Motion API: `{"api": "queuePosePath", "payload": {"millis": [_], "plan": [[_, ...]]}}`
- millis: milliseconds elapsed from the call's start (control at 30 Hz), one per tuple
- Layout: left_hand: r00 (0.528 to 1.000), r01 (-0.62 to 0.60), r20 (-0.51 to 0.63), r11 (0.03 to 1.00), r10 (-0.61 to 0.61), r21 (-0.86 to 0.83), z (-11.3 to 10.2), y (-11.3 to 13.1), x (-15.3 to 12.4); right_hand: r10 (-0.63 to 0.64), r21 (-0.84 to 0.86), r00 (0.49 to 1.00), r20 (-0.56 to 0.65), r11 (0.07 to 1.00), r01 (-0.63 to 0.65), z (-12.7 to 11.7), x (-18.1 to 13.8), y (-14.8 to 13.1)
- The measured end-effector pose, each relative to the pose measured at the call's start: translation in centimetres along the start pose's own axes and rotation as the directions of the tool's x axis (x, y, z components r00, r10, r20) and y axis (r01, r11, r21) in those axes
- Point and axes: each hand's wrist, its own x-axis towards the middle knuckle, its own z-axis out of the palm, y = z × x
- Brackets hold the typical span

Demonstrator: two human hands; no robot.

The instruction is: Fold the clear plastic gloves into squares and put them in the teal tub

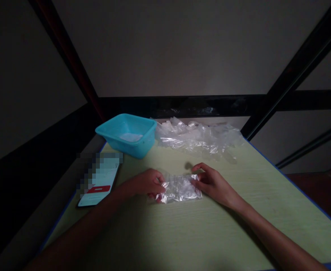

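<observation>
A small clear plastic bag [179, 190] is stretched flat between my two hands, just over the table's middle. My left hand [151, 184] is closed on the bag's left end, thumb on top. At the opposite end, my right hand [212, 184] pinches the bag's edge between thumb and fingers, with the index finger raised off it. The bag is see-through and shiny, with a fold or crease near its centre. Whether anything lies inside it I cannot tell.
A turquoise plastic basin [142, 146] with something pale inside stands at the back left. Beside it spreads a heap of clear plastic bags [199, 137]. A lit phone [103, 184] lies left of my left arm. The light wooden table [182, 233] has blue edges.
</observation>
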Motion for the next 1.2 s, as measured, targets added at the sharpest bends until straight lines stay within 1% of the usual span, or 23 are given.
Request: {"api": "queuePosePath", "payload": {"millis": [133,267,367,467,567,733,833,933,1000,1067,1167,1200], "plan": [[0.997,-0.019,-0.076,0.997,0.013,-0.073,0.4,-0.3,-0.5,-0.012,-0.064,0.998,-0.062,0.998,0.008,0.3,0.1,0.1],[0.991,-0.068,-0.126,0.99,0.052,-0.121,0.7,-0.8,-1.1,-0.032,-0.103,0.995,-0.093,0.994,0.023,0.7,0.0,-0.1],[0.985,-0.077,-0.165,0.987,0.054,-0.14,0.6,-1.3,-1.4,-0.054,-0.14,0.991,-0.12,0.989,0.037,0.9,0.0,-0.2],[0.98,-0.077,-0.193,0.989,0.052,-0.126,0.5,-1.6,-1.6,-0.075,-0.19,0.987,-0.139,0.981,0.047,0.9,0.1,-0.1],[0.979,-0.073,-0.197,0.992,0.052,-0.098,0.4,-1.4,-2.1,-0.086,-0.217,0.986,-0.145,0.975,0.053,0.9,0.1,0.1],[0.981,-0.049,-0.187,0.999,0.048,0.001,0.2,-0.8,-2.8,-0.096,-0.192,0.982,-0.161,0.979,0.064,1.0,0.1,0.2],[0.97,-0.079,-0.227,0.996,0.085,0.037,-0.2,-0.8,-2.8,-0.082,-0.158,0.981,-0.178,0.986,0.054,0.9,-0.1,0.2],[0.946,-0.091,-0.3,0.989,0.122,0.115,-0.8,-1.1,-2.5,-0.072,-0.13,0.977,-0.199,0.99,0.047,0.8,-0.3,-0.1],[0.922,-0.088,-0.361,0.982,0.143,0.166,-1.1,-1.3,-2.3,-0.069,-0.123,0.975,-0.212,0.992,0.043,0.7,-0.4,-0.2],[0.876,-0.104,-0.446,0.974,0.185,0.201,-1.1,-1.3,-2.0,-0.071,-0.132,0.972,-0.222,0.99,0.043,0.6,-0.4,-0.3],[0.778,-0.158,-0.569,0.959,0.268,0.236,-0.5,-1.3,-1.5,-0.093,-0.19,0.968,-0.233,0.981,0.048,0.4,-0.4,-0.2],[0.754,-0.172,-0.594,0.956,0.282,0.236,-0.3,-1.3,-1.2,-0.102,-0.213,0.967,-0.235,0.976,0.051,0.4,-0.4,-0.2]]}}
